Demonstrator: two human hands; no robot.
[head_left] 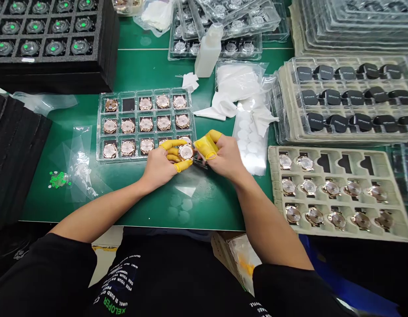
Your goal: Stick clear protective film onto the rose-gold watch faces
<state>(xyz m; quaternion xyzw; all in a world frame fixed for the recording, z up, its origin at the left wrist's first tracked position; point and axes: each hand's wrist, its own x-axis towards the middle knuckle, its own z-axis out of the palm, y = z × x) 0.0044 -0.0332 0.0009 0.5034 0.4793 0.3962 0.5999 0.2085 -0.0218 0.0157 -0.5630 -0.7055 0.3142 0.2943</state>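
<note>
One watch (186, 152), dial writing unreadable

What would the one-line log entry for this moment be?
left hand: holds watch case / right hand: close beside watch case / clear tray: just behind both hands

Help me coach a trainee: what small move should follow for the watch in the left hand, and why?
Probably carry the watch to the dark empty pocket in the clear tray, top row, second from left. The left hand grips it face up over the tray's near corner; the right hand is close beside it.
</note>
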